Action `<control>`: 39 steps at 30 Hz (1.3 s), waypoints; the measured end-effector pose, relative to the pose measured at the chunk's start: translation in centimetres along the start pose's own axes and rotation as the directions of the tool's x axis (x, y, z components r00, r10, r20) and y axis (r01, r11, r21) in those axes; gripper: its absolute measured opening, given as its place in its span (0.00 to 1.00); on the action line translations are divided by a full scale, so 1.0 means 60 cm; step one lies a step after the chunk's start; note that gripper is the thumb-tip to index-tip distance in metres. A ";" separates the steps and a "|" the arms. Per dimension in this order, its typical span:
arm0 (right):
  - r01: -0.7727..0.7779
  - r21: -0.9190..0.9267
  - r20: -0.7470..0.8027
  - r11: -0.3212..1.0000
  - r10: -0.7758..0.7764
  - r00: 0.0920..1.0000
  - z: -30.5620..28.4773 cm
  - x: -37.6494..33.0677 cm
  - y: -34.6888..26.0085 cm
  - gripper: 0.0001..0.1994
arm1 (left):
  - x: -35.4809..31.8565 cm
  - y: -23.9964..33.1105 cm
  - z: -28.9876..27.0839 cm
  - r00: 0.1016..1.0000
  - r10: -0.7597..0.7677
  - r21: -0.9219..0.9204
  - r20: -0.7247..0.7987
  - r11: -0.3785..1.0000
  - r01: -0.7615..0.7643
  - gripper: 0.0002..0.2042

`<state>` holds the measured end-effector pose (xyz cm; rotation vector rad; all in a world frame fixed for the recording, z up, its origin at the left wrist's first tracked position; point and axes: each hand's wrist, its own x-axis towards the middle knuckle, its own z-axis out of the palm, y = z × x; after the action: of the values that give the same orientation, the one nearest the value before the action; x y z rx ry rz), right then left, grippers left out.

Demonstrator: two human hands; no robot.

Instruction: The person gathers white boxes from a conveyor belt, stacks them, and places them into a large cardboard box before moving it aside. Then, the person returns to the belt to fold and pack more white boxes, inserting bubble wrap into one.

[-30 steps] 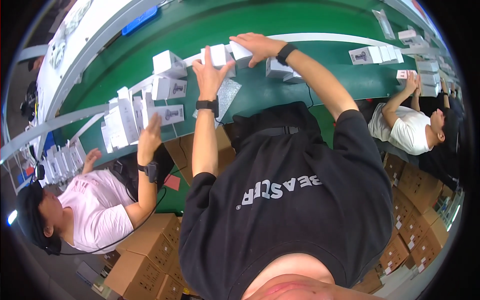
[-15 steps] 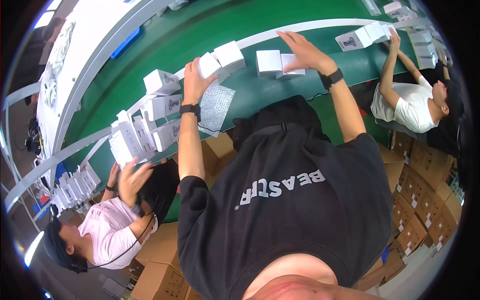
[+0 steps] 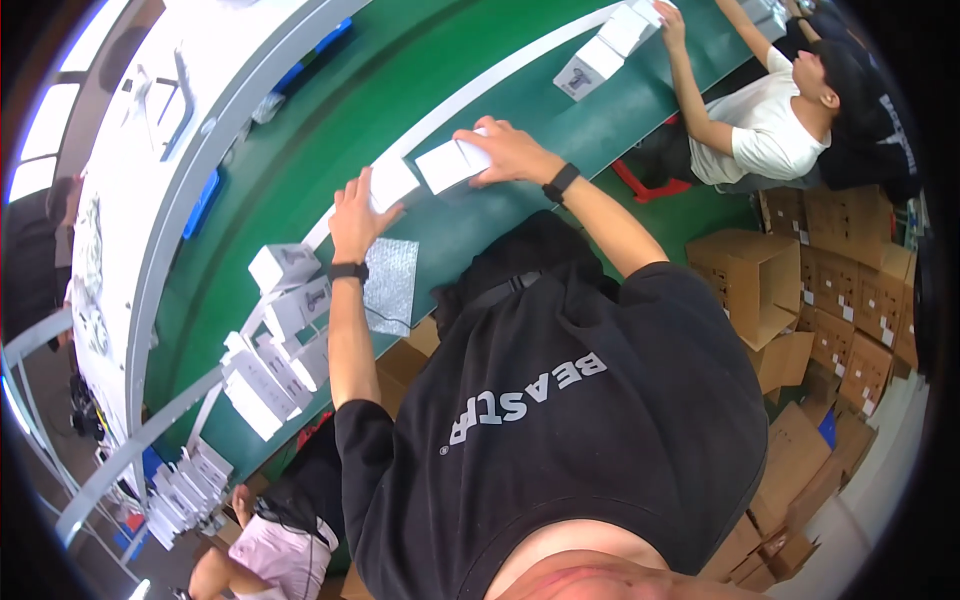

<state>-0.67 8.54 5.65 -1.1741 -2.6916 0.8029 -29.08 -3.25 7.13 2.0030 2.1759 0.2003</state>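
Note:
My left hand (image 3: 355, 222) is wrapped around the left end of a short row of white boxes (image 3: 393, 184), its thumb on the near side and its fingers on the far side. To the right, my right hand (image 3: 512, 155) grips the right end of a pair of white boxes (image 3: 442, 168), also with thumb near and fingers far. A narrow gap separates the two groups. A sheet of bubble wrap (image 3: 392, 285) lies on the green table just nearer than my left hand.
More white boxes (image 3: 283, 268) stand to the left along a pale rail (image 3: 500, 70). Co-workers sit at both sides; one person's hand (image 3: 672, 25) touches boxes (image 3: 592, 68) at far right. Brown cartons (image 3: 745, 275) are stacked behind on the right.
The view has turned. My right hand has closed from a spread pose onto its boxes, and the gap to the left group has narrowed. The left co-worker's raised hand has moved away from the boxes.

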 end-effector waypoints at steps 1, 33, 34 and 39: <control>0.008 0.007 -0.007 1.000 -0.008 1.000 0.000 0.003 0.006 0.46 | -0.006 0.017 -0.003 0.998 0.062 -0.006 0.009 0.998 -0.062 0.43; 0.347 -0.111 0.002 0.931 -0.349 0.937 -0.113 -0.001 0.161 0.51 | -0.068 0.108 0.000 0.998 -0.061 -0.011 -0.007 0.998 0.061 0.46; 0.310 -0.044 0.052 0.950 -0.308 0.950 -0.108 -0.001 0.162 0.50 | -0.069 0.105 -0.002 0.999 -0.050 -0.010 0.002 0.999 0.050 0.47; 0.291 -0.025 -0.009 0.956 -0.292 0.956 -0.079 0.000 0.130 0.51 | -0.072 0.089 -0.002 0.994 -0.070 -0.027 0.085 0.997 0.072 0.48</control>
<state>5.83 14.97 5.79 -0.7533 -2.7773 0.7161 -23.58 -7.07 8.60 1.8797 2.1752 0.1358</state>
